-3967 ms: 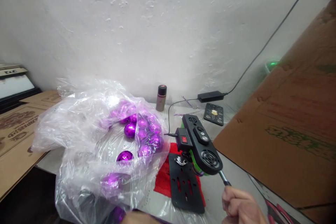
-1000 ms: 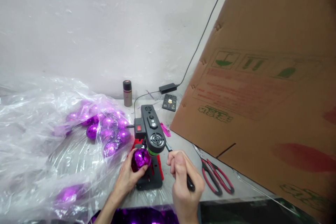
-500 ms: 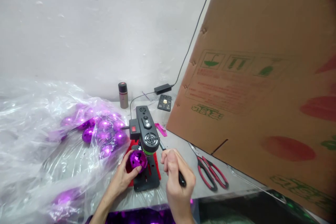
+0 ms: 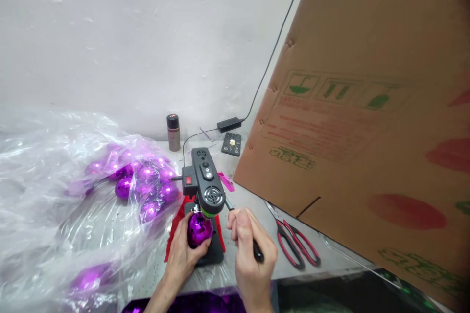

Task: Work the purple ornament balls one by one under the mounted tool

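Observation:
My left hand [image 4: 182, 250] is closed round a shiny purple mirror-faceted ball [image 4: 199, 230], thumb in front and fingers behind. The ball sits under the round head of a small black bench drill press [image 4: 207, 178], above its dark base [image 4: 214, 255]. My right hand [image 4: 252, 249] is wrapped round the black grip of the lever handle [image 4: 258, 253], whose metal rod runs up to the machine's right side. A green ring shows below the head; the ball's upper edge is right beside it, and I cannot tell whether they touch.
Clear plastic bagging [image 4: 44, 205] with several purple balls [image 4: 149, 190] covers the left side. Red-black scissors [image 4: 293, 242] lie at right, under a big cardboard box [image 4: 352, 107]. Behind stand a brown bottle [image 4: 174, 133], a black power adapter [image 4: 229, 124] and a dark card-like object [image 4: 231, 144].
My left hand has moved the ball slightly right and down, turning it under the machine's head. My right hand keeps its grip on the lever. The view has shifted slightly.

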`<state>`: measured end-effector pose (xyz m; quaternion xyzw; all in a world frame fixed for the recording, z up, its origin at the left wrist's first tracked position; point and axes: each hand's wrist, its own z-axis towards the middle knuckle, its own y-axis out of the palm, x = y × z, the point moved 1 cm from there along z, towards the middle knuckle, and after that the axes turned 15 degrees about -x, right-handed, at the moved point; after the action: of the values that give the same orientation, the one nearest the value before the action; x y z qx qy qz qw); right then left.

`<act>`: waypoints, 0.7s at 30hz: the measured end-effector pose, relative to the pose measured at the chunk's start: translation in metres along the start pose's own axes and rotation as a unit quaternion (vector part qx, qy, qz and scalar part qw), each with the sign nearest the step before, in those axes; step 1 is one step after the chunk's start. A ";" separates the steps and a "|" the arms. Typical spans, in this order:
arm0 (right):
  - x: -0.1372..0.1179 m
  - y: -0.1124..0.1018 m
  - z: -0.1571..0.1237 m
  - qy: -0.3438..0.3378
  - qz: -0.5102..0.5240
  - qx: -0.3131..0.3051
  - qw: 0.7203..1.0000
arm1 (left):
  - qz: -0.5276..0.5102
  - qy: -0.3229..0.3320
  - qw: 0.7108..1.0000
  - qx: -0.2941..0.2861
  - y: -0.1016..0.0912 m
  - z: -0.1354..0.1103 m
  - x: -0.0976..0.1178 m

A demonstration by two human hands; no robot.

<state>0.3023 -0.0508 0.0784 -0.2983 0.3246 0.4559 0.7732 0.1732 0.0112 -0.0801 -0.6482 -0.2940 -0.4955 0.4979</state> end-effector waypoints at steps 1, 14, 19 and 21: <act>0.000 0.000 0.000 0.000 0.000 0.000 1.000 | -0.004 -0.008 1.000 0.000 0.000 0.000 -0.001; 0.001 0.001 -0.001 0.002 0.001 0.006 1.000 | -0.112 -0.034 0.992 -0.057 -0.031 0.008 -0.015; 0.003 0.003 -0.002 -0.005 0.006 0.008 1.000 | -0.092 -0.022 0.993 -0.069 -0.032 0.008 -0.013; 0.003 0.003 -0.001 -0.008 0.006 0.008 1.000 | -0.070 -0.014 0.995 -0.062 -0.030 0.006 -0.011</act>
<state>0.3007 -0.0493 0.0748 -0.2862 0.3238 0.4601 0.7756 0.1456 0.0277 -0.0804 -0.6626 -0.3144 -0.5374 0.4162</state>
